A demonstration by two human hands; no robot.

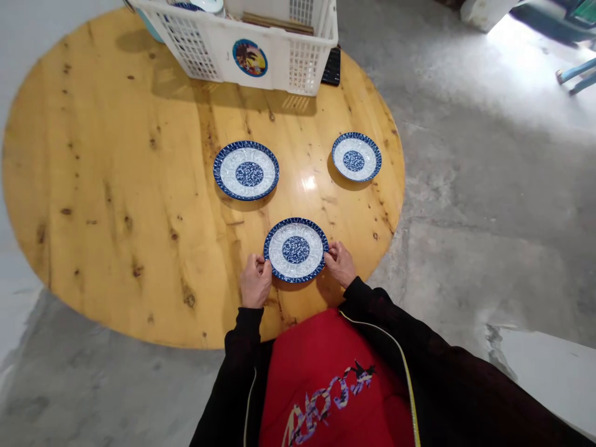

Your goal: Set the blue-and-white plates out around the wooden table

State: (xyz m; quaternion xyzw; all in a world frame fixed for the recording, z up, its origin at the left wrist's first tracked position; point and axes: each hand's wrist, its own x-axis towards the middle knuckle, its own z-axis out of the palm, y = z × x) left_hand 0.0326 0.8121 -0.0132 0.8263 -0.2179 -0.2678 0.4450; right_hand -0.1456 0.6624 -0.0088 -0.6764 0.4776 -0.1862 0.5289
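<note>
Three blue-and-white patterned plates lie on a round wooden table [116,186]. The nearest plate [296,249] sits by the table's front edge. My left hand [255,280] pinches its left rim with curled fingers. My right hand [341,263] grips its right rim the same way. A second plate [246,170] lies further back, left of centre. A third plate [356,156] lies at the right, near the table's edge.
A white plastic basket [261,56] with a round sticker stands at the table's far side, holding dishes. A dark flat object [332,67] lies beside it. Grey concrete floor [488,205] surrounds the table. Blue furniture legs [577,76] show at far right.
</note>
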